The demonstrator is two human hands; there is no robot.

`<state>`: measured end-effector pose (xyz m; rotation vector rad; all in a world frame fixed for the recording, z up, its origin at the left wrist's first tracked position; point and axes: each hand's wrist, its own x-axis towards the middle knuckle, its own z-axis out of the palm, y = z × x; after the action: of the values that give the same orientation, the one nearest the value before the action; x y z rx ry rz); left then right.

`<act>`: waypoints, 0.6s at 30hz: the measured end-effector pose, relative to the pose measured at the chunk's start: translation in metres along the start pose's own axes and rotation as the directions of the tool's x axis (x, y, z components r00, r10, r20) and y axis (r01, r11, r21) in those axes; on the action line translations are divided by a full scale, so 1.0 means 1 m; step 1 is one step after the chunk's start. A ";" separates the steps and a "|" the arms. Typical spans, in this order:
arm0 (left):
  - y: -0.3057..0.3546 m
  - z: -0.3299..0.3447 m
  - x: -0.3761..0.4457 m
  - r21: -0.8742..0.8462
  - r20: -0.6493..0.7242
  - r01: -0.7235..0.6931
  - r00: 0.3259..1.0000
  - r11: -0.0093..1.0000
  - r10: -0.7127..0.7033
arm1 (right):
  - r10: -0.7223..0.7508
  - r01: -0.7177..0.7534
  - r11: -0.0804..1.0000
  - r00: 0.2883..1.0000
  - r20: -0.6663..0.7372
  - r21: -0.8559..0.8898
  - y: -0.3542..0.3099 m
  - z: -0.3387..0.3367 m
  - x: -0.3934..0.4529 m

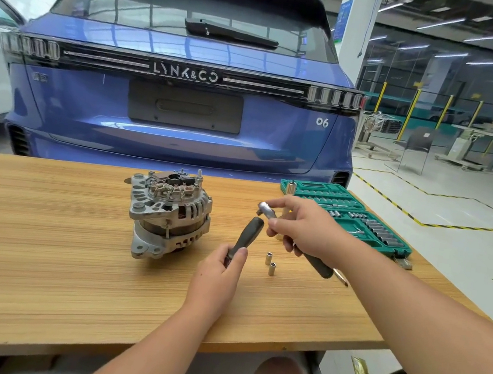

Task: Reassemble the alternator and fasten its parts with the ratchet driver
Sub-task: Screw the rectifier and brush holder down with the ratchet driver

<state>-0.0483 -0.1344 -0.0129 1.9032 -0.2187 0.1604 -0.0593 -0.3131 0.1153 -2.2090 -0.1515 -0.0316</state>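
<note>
Your right hand (pixel 303 227) grips ratchet driver (pixel 270 211) near head; left hand (pixel 220 266) holds black-handled driver (pixel 247 238). Alternator (pixel 168 210) sits mid-table (pixel 42 220), toward far edge, bare rear end up. Seat 1 of 2 loose sockets (pixel 270 264) squarely before fastening. Blue car (pixel 187 82) reads "LYNK&CO", "06".

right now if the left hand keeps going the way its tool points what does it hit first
Probably the ratchet head in the right hand: the left hand aims its black handle up-right at it. Depth is unclear.
</note>
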 end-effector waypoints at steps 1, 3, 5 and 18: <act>0.000 0.000 0.000 0.005 0.007 -0.003 1.000 1.000 0.003 | -0.005 0.005 0.998 1.000 0.006 -0.060 -0.002 0.001 -0.001; -0.001 0.000 0.001 0.017 0.029 -0.013 1.000 1.000 0.012 | -0.004 0.006 0.993 1.000 0.013 -0.121 -0.002 0.001 -0.003; -0.001 0.000 0.001 0.029 0.052 -0.028 0.998 0.999 0.026 | -0.003 0.005 0.988 1.000 0.015 -0.153 -0.001 0.001 -0.004; -0.001 -0.002 0.000 -0.085 0.048 -0.007 0.999 0.996 0.011 | -0.052 0.043 0.984 0.998 -0.047 -0.174 -0.003 -0.001 -0.005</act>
<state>-0.0476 -0.1322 -0.0135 1.8232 -0.2623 0.1096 -0.0642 -0.3123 0.1182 -2.3750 -0.1782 -0.1325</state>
